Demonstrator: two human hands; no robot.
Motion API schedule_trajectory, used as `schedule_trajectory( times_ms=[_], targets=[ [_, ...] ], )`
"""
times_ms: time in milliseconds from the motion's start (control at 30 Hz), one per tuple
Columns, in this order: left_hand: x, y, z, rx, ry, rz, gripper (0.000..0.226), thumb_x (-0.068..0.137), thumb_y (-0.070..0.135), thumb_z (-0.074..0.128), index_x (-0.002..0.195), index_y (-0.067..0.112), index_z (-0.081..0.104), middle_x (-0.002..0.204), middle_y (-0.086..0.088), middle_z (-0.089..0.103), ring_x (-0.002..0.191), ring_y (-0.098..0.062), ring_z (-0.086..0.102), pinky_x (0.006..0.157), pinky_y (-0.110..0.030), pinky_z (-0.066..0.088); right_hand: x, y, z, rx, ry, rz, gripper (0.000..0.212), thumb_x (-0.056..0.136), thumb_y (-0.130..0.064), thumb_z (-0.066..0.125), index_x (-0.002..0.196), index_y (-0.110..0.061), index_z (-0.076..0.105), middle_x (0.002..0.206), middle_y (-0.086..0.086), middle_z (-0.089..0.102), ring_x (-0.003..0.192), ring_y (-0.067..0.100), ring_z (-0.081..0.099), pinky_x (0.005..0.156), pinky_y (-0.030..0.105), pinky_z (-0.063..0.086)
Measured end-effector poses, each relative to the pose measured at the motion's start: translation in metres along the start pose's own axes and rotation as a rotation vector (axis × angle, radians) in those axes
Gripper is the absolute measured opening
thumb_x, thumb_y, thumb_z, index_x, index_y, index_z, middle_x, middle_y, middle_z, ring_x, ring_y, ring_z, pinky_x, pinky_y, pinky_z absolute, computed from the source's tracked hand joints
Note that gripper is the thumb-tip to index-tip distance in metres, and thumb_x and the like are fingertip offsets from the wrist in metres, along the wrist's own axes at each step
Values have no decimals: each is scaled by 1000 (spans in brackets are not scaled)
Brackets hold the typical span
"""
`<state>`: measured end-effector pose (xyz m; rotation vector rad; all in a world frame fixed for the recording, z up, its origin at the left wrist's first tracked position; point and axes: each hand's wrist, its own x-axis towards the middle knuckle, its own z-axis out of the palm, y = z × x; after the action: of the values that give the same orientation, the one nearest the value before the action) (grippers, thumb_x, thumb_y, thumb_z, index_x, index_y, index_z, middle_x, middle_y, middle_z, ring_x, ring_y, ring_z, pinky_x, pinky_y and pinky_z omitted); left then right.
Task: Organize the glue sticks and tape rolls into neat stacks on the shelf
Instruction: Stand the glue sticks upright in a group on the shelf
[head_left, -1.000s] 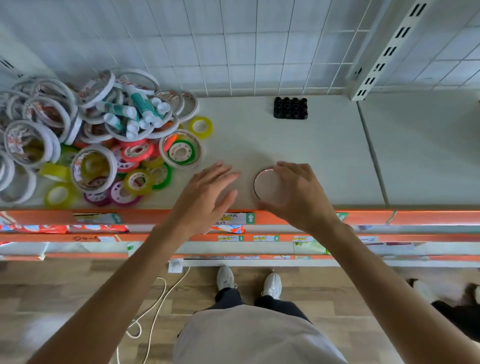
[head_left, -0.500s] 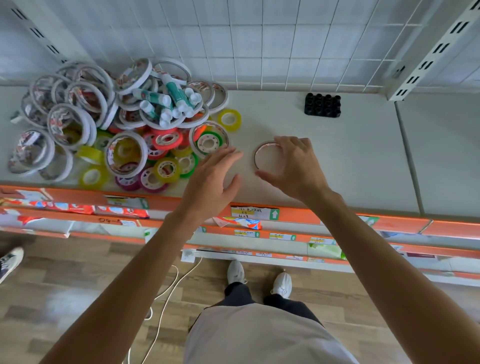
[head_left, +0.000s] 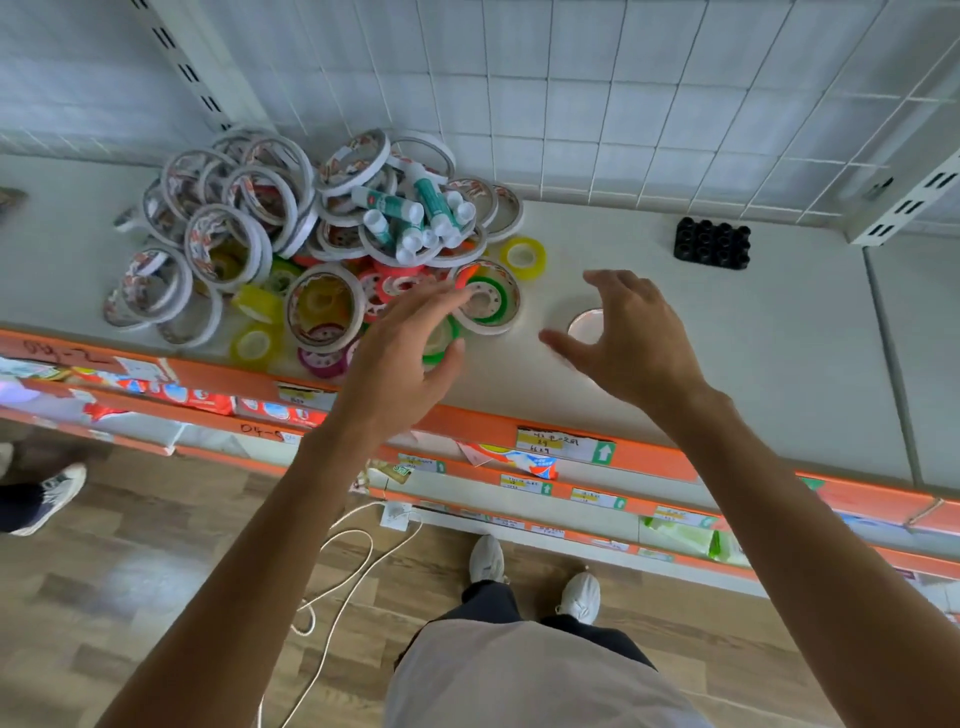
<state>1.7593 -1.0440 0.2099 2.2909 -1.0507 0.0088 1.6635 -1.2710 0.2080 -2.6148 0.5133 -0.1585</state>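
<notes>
A loose heap of tape rolls (head_left: 260, 244), white, yellow, pink and green, covers the left of the pale shelf (head_left: 779, 332). Several green-and-white glue sticks (head_left: 410, 213) lie on top of the heap. My left hand (head_left: 410, 348) reaches over the heap's near right edge, fingers straight, its fingertips at a white roll with a green core (head_left: 488, 299). One flat tape roll (head_left: 584, 325) lies alone on the shelf, partly hidden under my right hand (head_left: 628, 338), which hovers above it with fingers spread and loosely bent, holding nothing.
A black moulded holder (head_left: 711, 243) stands at the back right by the tiled wall. A yellow roll (head_left: 523, 257) lies apart behind the heap. The orange shelf edge (head_left: 550, 441) runs along the front. Another person's shoe (head_left: 47, 496) is at the left on the floor.
My right hand has let go of the single roll and lifted off it. My left hand has moved forward and left to the heap. The camera has turned left.
</notes>
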Motion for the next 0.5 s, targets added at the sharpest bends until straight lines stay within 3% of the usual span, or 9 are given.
schedule_trajectory(
  times_ms=[67,200,267,400,500],
  targets=[
    [10,-10,-26,31,76,-38,46,95,20,59,140,9,55,139,-7,57,132,-19,50,111,-36,42,17,-21,-2,31,5,-54,65,87,-53,68,137,-14,53,134,6,60,122,26,55,99,38,45],
    [36,-25,-72,131,144,-108,49,95,21,60,142,11,53,139,-7,58,128,-18,52,104,-19,36,53,-68,-4,139,24,-137,47,88,-44,68,124,-16,62,121,3,68,111,26,63,95,42,50],
    [49,-29,-84,210,75,-121,54,95,21,62,146,15,48,143,-7,53,132,-21,47,106,-23,33,71,-88,-6,160,23,-169,44,88,-41,69,124,-16,64,121,2,69,109,22,65,96,41,52],
    [71,-33,-92,334,-69,-116,60,95,29,61,152,24,40,147,-8,46,137,-28,40,113,-46,36,102,-108,-15,161,13,-179,36,87,-31,72,119,-16,68,113,1,72,102,17,67,95,33,53],
    [78,-38,-92,336,-55,-99,58,96,29,60,151,23,41,148,-7,45,137,-27,41,112,-45,38,113,-116,-19,124,-3,-193,33,86,-26,72,117,-15,69,111,2,72,101,17,67,96,31,53]
  ],
)
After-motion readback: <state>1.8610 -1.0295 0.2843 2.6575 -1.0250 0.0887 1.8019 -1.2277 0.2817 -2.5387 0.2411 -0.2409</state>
